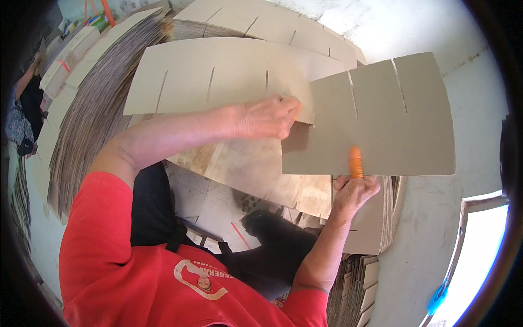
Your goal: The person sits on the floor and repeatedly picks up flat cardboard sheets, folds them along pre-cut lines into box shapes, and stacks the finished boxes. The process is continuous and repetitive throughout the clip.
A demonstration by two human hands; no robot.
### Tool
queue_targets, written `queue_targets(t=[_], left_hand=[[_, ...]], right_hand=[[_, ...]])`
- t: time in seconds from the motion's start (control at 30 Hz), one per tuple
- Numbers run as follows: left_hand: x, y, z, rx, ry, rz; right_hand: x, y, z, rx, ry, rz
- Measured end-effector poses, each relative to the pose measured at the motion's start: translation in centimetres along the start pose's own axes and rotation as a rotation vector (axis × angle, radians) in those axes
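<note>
My right hand [354, 190] grips a slotted cardboard panel [392, 143] by its lower edge. An orange finger cot covers one finger, which presses on the panel's face. Two slots run down from the panel's upper edge. To the left, my left hand [267, 118] is closed on the right end of a longer cardboard strip [184, 88], and its fingertips are mostly hidden. Several slots cut the strip's lower part. The panel's left part lies beside and below that end; whether the two pieces touch cannot be told.
Beneath the hands is a wooden board [245, 163]. Tall stacks of cardboard stand at left [102, 77], behind [265, 24] and at lower right [367, 229]. A whitish wall [470, 135] with a bright opening [474, 261] borders the right. Another person [24, 106] is at far left.
</note>
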State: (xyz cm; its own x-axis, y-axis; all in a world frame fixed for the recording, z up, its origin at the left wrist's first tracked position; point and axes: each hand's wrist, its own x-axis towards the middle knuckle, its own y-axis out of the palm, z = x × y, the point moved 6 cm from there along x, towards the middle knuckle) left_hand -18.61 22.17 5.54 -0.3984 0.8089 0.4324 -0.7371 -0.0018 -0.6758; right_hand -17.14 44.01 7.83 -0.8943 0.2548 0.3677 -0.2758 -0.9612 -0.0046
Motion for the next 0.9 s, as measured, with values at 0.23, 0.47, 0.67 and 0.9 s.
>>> queue_targets(t=[0.23,0.47,0.67,0.9], left_hand=[[0.2,-1.1,-0.6,-0.008,0.017,0.099],[-1.8,-1.3,-0.6,-0.060,0.007,0.001],[-1.5,-4.7,-5.7,-0.141,0.085,0.024],[-0.6,-3.0,-1.0,-0.703,-0.249,-0.119]], right_hand=[[-0.1,0.5,-0.4,0.001,-0.022,-0.005],[-0.2,0.7,-0.3,0.094,0.037,0.017],[-0.9,1.9,-0.9,-0.007,-0.009,-0.033],[-1.1,2.7,-2.4,-0.169,0.120,-0.013]])
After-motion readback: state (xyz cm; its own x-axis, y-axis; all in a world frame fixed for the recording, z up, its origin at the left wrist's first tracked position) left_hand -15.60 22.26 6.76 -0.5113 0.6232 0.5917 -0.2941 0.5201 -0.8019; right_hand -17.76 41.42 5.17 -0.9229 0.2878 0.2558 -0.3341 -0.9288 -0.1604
